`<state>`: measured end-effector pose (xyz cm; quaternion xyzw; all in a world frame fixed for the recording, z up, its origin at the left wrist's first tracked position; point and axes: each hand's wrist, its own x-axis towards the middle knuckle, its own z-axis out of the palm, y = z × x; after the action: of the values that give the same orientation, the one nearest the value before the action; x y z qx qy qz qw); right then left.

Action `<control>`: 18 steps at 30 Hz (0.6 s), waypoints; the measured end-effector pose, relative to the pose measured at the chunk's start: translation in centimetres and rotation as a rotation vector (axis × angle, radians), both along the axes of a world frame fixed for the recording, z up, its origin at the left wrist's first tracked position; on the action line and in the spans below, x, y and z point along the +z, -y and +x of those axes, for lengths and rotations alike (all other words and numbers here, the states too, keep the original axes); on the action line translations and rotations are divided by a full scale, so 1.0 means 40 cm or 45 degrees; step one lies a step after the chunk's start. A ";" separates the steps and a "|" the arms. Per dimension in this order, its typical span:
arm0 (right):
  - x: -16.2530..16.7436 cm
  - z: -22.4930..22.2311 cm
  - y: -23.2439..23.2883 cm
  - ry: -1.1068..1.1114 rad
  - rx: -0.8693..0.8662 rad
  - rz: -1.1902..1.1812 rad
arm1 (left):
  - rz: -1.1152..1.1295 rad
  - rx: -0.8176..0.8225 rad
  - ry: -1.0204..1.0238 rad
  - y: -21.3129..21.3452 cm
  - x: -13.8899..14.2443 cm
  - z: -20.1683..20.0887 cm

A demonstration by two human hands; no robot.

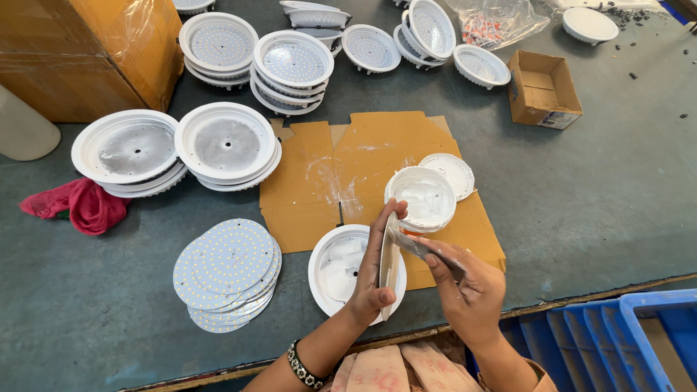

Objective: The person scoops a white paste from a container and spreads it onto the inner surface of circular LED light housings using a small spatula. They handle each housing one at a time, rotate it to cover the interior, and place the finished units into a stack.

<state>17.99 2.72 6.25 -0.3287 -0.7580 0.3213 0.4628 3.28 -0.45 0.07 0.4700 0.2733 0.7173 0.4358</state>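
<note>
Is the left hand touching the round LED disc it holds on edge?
Touching. The head view shows the left hand wrapped around the round LED disc, fingertips on its top edge.

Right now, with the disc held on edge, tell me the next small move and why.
Probably finish wiping paste across the round LED disc, then lay it into the open white housing below. The left hand holds the disc upright, the right hand presses a paste-smeared spreader against it, and the paste tub sits open just behind.

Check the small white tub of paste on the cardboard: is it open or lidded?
Open. The tub shows white paste inside, and its round lid lies apart beside it on the cardboard.
</note>
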 end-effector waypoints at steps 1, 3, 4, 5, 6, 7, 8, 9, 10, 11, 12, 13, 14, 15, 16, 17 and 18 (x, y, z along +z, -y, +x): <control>0.001 -0.003 0.002 0.003 0.002 0.015 | -0.007 0.029 -0.031 -0.001 -0.001 0.000; 0.002 -0.010 0.007 0.008 0.006 0.045 | -0.022 0.087 -0.095 0.000 -0.001 0.001; 0.003 -0.014 0.010 0.001 0.001 0.038 | -0.022 0.101 -0.107 0.000 -0.002 0.001; 0.003 -0.018 0.014 -0.007 -0.003 0.032 | -0.021 0.114 -0.120 -0.002 -0.002 0.002; 0.004 -0.022 0.017 -0.015 -0.006 0.025 | -0.021 0.130 -0.132 -0.003 -0.002 0.003; 0.005 -0.026 0.020 0.000 -0.003 0.048 | -0.019 0.141 -0.138 -0.003 -0.003 0.004; 0.007 -0.027 0.025 0.015 0.000 0.071 | -0.018 0.153 -0.144 -0.004 -0.004 0.006; 0.009 -0.029 0.028 0.030 0.002 0.095 | -0.016 0.164 -0.150 -0.005 -0.005 0.007; 0.012 -0.031 0.030 0.036 0.003 0.100 | -0.025 0.170 -0.152 -0.005 -0.006 0.007; 0.014 -0.032 0.033 0.042 0.003 0.106 | -0.035 0.177 -0.154 -0.005 -0.008 0.007; 0.017 -0.034 0.035 0.048 0.004 0.112 | -0.045 0.184 -0.156 -0.006 -0.009 0.007; 0.018 -0.035 0.038 0.052 0.015 0.147 | -0.055 0.187 -0.148 -0.006 -0.010 0.007; 0.019 -0.037 0.043 0.058 0.026 0.182 | -0.066 0.191 -0.140 -0.007 -0.011 0.008; 0.019 -0.038 0.046 0.063 0.037 0.216 | -0.077 0.194 -0.131 -0.008 -0.012 0.009; 0.018 -0.040 0.048 0.059 0.060 0.252 | -0.080 0.183 -0.090 -0.010 -0.013 0.012; 0.017 -0.041 0.050 0.054 0.084 0.288 | -0.083 0.173 -0.049 -0.012 -0.013 0.015; 0.015 -0.043 0.051 0.050 0.109 0.324 | -0.086 0.164 -0.008 -0.014 -0.013 0.016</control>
<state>16.28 0.66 6.83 -0.2409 -0.8148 0.2356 0.4718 3.92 0.09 -0.45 0.4388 0.3285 0.7326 0.4036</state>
